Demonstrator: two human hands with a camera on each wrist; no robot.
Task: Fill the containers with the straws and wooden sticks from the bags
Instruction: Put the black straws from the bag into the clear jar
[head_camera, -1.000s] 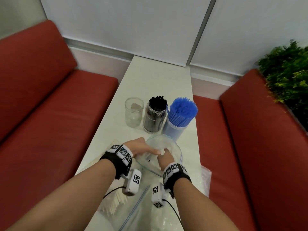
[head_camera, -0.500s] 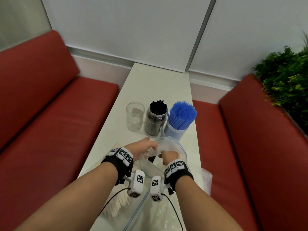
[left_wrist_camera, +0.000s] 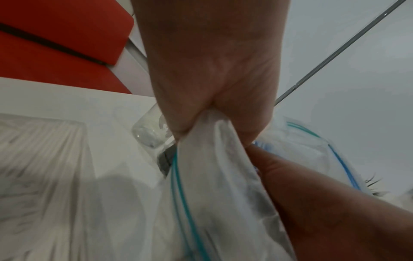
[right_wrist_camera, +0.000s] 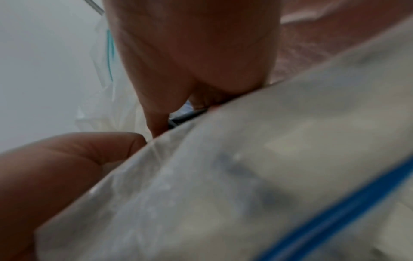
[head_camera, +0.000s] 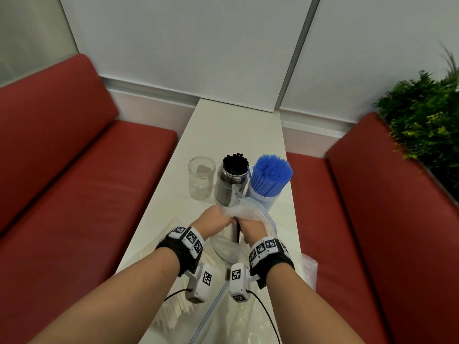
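Three containers stand mid-table: an empty clear jar (head_camera: 201, 178), a jar of black straws (head_camera: 232, 181) and a tub of blue straws (head_camera: 270, 178). Just in front of them both hands hold up a clear zip bag (head_camera: 248, 211) (left_wrist_camera: 208, 176). My left hand (head_camera: 213, 220) (left_wrist_camera: 212, 74) grips a bunched fold of its film. My right hand (head_camera: 252, 230) (right_wrist_camera: 192, 58) is curled against the bag, and a few black straws (head_camera: 237, 232) hang below it; a dark bit (right_wrist_camera: 187, 114) shows at its fingertips. How it holds them is partly hidden by film.
A bag of pale wooden sticks (head_camera: 171, 306) (left_wrist_camera: 44, 150) lies at the table's near left, under my left forearm. More clear bags (head_camera: 308, 269) lie at the near right. Red benches (head_camera: 74, 194) flank the narrow white table (head_camera: 238, 130); a plant (head_camera: 427, 125) stands far right.
Both hands have lifted the zip bag off the table and carried it forward toward the jars. The black straws now show between the hands.
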